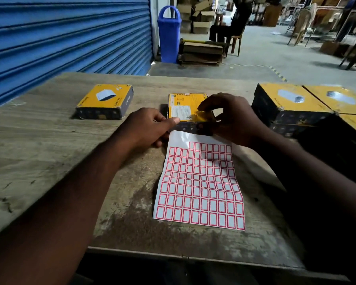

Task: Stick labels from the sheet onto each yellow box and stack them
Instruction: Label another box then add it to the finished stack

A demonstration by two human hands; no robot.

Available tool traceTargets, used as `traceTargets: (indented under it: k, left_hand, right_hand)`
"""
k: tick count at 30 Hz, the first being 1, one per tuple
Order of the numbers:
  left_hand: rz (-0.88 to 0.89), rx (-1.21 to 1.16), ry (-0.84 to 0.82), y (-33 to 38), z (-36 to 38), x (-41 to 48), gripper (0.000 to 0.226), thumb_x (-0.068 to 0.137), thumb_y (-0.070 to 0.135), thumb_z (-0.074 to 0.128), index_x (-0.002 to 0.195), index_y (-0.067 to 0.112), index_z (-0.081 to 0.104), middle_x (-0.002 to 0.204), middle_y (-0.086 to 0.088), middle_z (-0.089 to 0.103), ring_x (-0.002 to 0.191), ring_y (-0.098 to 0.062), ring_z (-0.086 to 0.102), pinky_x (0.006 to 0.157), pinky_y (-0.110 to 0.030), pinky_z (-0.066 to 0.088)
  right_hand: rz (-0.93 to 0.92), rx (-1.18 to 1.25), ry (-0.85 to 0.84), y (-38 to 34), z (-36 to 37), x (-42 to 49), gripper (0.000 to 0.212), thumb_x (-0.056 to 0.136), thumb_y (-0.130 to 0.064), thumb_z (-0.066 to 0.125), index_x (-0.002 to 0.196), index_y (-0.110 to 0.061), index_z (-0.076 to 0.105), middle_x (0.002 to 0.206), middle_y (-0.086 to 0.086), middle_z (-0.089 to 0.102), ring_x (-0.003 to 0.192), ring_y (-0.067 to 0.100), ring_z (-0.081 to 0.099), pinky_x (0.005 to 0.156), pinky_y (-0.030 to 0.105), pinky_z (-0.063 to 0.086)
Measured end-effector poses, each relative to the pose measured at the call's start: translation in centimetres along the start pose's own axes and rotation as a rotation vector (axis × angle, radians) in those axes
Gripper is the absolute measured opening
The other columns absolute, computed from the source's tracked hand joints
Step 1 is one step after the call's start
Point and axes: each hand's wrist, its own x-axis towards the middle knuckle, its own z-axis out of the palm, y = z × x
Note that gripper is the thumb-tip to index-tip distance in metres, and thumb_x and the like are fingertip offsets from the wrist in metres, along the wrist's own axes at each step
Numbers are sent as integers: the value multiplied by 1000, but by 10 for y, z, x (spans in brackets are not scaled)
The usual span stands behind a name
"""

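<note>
As left hand (150, 128) and right hand (233, 120) grip it, the box (184, 101) lies lengthwise away.

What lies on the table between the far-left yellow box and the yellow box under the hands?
Nothing; the head view shows bare table between the far-left box and the held box.

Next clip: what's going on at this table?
A person is working on the middle box, which lies flat on the table. The left hand grips its near edge, thumb on top. The right hand rests fingertips on its top face, perhaps pressing a label, which I cannot make out. The label sheet lies just in front, some top labels gone. A lone box sits at left; a pile of boxes stands at right.
</note>
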Motion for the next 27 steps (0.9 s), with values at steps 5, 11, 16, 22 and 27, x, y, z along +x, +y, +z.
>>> traceTargets:
  k: [5, 11, 16, 22, 27]
  left_hand:
    - [69, -87, -201, 8, -5, -4, 23, 86, 38, 73, 86, 16, 64, 72, 6, 75, 64, -1, 70, 52, -11, 48]
    - [39, -300, -308, 9, -4, -5, 20, 88, 6, 70, 101, 12, 56, 91, -16, 75, 81, -24, 74, 68, -33, 60]
    - [-40, -472, -165, 7, -6, -2, 11, 93, 7, 64, 91, 17, 59, 81, -9, 66, 71, -21, 65, 66, -31, 53]
    - [-70, -606, -238, 9, -6, -4, 14, 90, 5, 66, 99, 13, 58, 97, -14, 69, 80, -23, 71, 68, -33, 59]
    - [-32, -554, -196, 7, -4, -4, 36, 78, 11, 80, 107, 16, 60, 119, -20, 66, 101, -35, 70, 87, -50, 58]
  right_hand:
    - [-53, -117, -20, -9, -1, 0, 37, 80, -16, 79, 116, -16, 67, 107, -4, 70, 87, 4, 63, 66, 3, 43]
    - [-147, -33, -46, -24, -9, -5, 12, 83, -21, 77, 92, -17, 72, 85, -10, 71, 68, -5, 62, 62, 6, 42]
    - [-195, -64, -195, -31, -8, -7, 27, 82, -29, 78, 107, -21, 71, 104, -12, 64, 82, -1, 61, 68, 10, 50]
    - [-180, -164, -169, -30, 1, -5, 42, 80, -29, 80, 119, -24, 65, 112, -12, 54, 89, 1, 55, 70, 2, 41]
    - [-182, -181, -149, -31, 1, -6, 36, 81, -27, 78, 115, -24, 67, 109, -15, 50, 81, -5, 50, 66, 2, 40]
